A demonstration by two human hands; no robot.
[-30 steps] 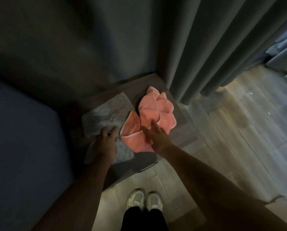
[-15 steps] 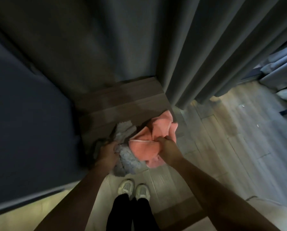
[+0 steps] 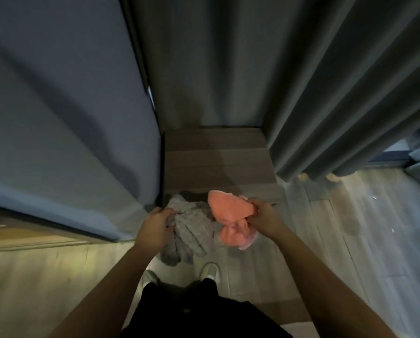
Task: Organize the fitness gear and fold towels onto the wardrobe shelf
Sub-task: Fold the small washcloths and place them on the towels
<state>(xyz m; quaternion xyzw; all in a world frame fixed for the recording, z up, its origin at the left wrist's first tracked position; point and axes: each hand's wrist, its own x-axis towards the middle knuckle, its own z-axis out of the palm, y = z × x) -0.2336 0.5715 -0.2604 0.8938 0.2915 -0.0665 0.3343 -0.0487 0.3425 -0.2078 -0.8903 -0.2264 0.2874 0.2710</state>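
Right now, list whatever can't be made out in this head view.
Head view only:
- Fingertips of the left hand: buried in the bunched grey towel.
- Edges of the pink towel: crumpled in the right hand, blurred and dim.
- Both shoes: mostly covered by the person's black clothing.
- Space behind the curtain: hidden by its folds.

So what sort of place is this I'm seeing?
Likely a home bedroom or dressing corner: floor-length grey curtains, wood-plank flooring and a low wooden shelf. The left hand grips a grey towel, and the right hand grips a pink towel.
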